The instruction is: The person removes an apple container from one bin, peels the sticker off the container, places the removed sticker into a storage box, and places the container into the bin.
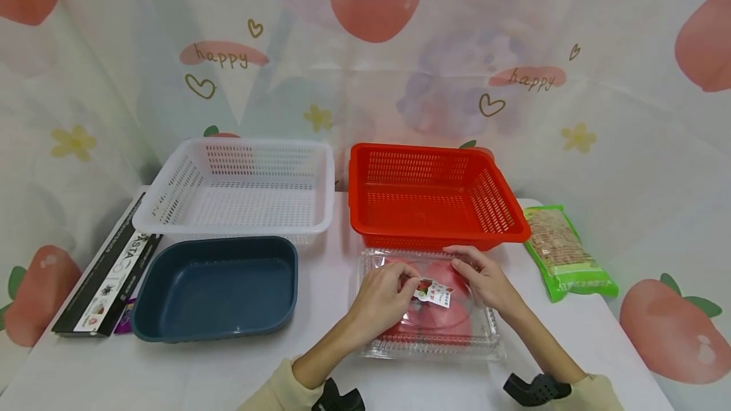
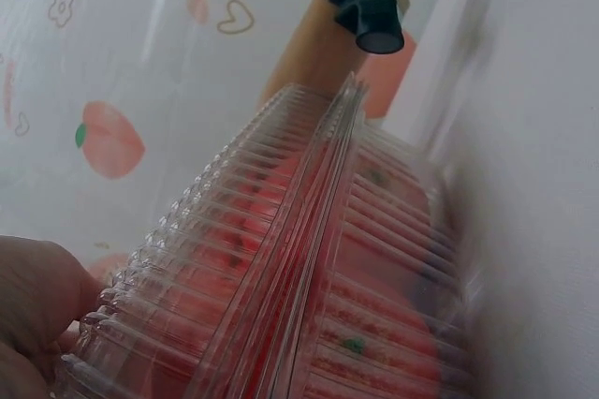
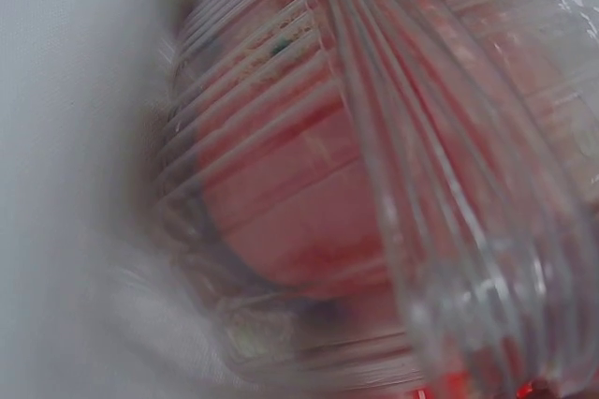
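Hands rest on a clear box [image 1: 431, 328] holding red slices, just in front of the red basket [image 1: 434, 192]. Left hand [image 1: 381, 297] pinches the label [image 1: 433, 292] on the lid; right hand [image 1: 485, 278] curls its fingers onto the lid beside it.

The red basket [image 1: 434, 198] crowds the clamshell's [image 1: 485, 328] far edge; bare table [image 1: 571, 335] lies right.

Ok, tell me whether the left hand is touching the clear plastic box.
Touching. The head view shows the left hand resting on the lid of the clear plastic box, fingers curled at its label.
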Demonstrator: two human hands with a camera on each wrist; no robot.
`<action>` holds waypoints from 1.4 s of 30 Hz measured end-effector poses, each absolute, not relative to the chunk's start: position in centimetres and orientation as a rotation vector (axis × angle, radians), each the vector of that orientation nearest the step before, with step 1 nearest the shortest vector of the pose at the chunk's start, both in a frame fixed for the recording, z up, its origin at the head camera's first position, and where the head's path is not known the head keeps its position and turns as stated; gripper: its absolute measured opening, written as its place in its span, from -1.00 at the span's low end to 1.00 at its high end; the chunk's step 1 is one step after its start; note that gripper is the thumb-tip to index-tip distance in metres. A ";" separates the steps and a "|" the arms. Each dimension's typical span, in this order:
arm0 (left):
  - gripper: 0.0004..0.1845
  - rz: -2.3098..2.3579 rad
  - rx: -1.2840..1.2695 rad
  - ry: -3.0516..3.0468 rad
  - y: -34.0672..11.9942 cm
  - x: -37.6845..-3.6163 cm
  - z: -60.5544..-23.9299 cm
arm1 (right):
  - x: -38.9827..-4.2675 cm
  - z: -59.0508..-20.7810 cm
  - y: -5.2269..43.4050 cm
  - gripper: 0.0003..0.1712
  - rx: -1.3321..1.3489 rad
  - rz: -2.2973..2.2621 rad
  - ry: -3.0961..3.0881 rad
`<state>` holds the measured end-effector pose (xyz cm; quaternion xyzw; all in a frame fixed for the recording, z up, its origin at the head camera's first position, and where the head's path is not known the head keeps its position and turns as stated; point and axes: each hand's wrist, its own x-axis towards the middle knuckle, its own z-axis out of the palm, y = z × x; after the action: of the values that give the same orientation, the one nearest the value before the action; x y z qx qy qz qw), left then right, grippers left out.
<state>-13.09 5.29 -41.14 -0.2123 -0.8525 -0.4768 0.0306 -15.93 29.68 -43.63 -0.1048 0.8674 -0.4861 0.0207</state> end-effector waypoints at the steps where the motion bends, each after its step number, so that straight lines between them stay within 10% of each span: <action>1: -0.87 -1.480 -0.648 -2.629 5.3 -13.1 -41.1 | -16.0 -43.6 29.7 -0.61 -0.322 -1.504 2.687; 22: -0.87 -1.772 -0.540 -2.569 4.2 -12.5 -39.5 | -16.0 -43.8 29.7 -0.60 -0.271 -1.457 2.696; 42: -0.68 -1.316 -0.185 -3.020 -19.3 -13.1 -38.2 | -16.1 -43.8 29.7 -0.62 -0.386 -1.521 2.655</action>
<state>-13.12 -19.30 -38.23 -0.0558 -0.9124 -0.3977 -0.0788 -16.11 29.73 -43.77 -0.1251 0.8605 -0.4930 0.0288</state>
